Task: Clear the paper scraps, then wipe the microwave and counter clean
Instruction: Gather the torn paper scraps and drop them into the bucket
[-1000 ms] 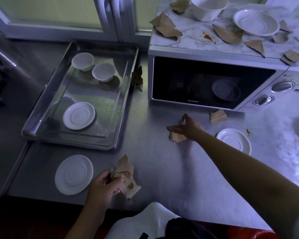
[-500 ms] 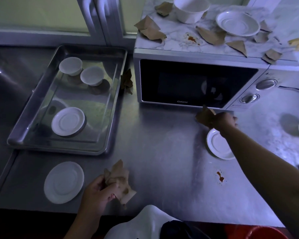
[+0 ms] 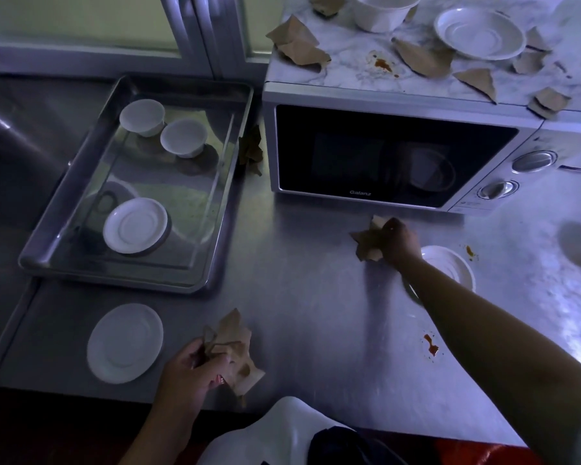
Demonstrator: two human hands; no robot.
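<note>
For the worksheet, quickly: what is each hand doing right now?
Left hand: grips a bunch of scraps.
Right hand: grips scraps by the microwave.

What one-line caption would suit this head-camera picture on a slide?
Both hands gather brown paper scraps: left hand holds a bunch, right hand grips more before the littered microwave.

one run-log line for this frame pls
phase: clearing scraps | left hand: holds brown paper scraps | right hand: grips brown scrap | wiping: not started
</note>
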